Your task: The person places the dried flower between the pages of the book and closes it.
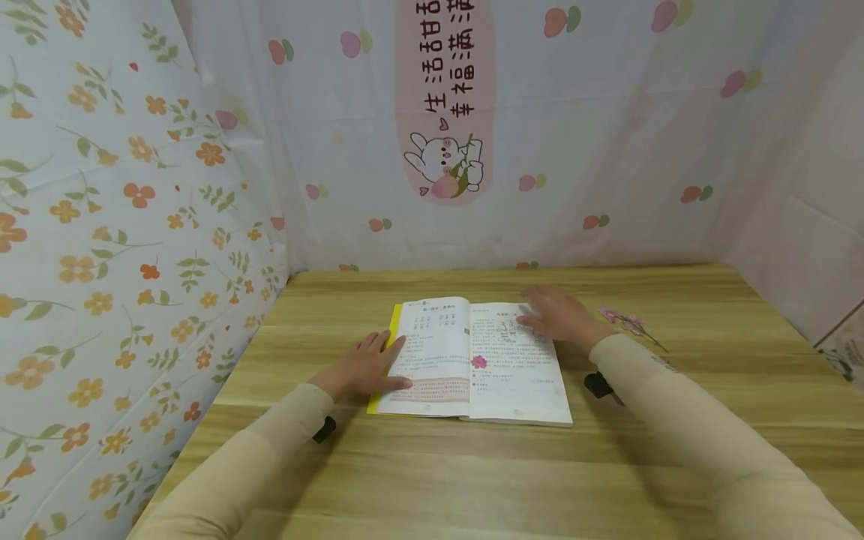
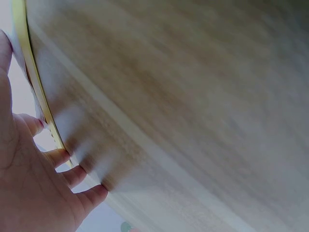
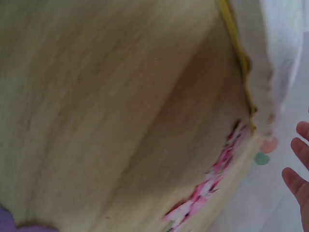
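An open book (image 1: pixel 516 401) with printed pages and a yellow cover edge lies on the wooden table. Against its left edge rests my left hand (image 1: pixel 367 366), thumb over the left page and the other fingers spread along the side. In the left wrist view, the fingertips of that hand (image 2: pixel 46 179) reach the tabletop beside the yellow cover. My right hand (image 1: pixel 560 319) hovers at the upper right page with extended fingers, holding nothing. A pink flower (image 1: pixel 478 361) lies on the right page close to the fold.
Right of the book, a sprig of pink blossoms (image 1: pixel 633 324) lies on the table (image 1: pixel 432 480), partly behind the right forearm. A purple piece (image 3: pixel 24 227) shows at a corner of the right wrist view. Patterned cloths (image 1: pixel 324 150) hang around the table.
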The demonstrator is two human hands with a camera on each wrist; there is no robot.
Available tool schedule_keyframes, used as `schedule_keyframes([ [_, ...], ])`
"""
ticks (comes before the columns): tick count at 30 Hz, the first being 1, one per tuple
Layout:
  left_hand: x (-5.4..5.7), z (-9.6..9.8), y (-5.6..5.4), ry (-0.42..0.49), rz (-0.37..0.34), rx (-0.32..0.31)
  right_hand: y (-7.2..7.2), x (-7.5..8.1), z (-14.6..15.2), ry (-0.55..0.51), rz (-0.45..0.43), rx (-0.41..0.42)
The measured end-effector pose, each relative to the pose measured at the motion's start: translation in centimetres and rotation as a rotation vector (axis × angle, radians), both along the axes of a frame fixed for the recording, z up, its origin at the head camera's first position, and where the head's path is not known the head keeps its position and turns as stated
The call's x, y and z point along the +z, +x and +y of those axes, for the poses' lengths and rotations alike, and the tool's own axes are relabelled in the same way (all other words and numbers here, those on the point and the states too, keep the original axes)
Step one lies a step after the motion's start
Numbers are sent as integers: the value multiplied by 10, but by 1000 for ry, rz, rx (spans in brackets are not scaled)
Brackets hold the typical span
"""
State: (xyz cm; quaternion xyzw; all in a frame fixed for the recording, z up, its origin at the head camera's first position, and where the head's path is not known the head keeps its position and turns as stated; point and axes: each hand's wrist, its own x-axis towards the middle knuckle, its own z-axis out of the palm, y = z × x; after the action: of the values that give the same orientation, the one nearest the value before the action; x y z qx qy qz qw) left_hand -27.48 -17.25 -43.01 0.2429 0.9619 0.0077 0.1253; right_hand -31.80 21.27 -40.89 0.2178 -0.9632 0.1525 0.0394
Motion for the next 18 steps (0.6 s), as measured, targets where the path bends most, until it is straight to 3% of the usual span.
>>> schedule_keyframes([
  [8,0,0,0,10,-4,9,-8,-17,6,120,0,22],
  [18,-1,0,1,10,-5,17,-9,-20,10,151,-54,-17],
])
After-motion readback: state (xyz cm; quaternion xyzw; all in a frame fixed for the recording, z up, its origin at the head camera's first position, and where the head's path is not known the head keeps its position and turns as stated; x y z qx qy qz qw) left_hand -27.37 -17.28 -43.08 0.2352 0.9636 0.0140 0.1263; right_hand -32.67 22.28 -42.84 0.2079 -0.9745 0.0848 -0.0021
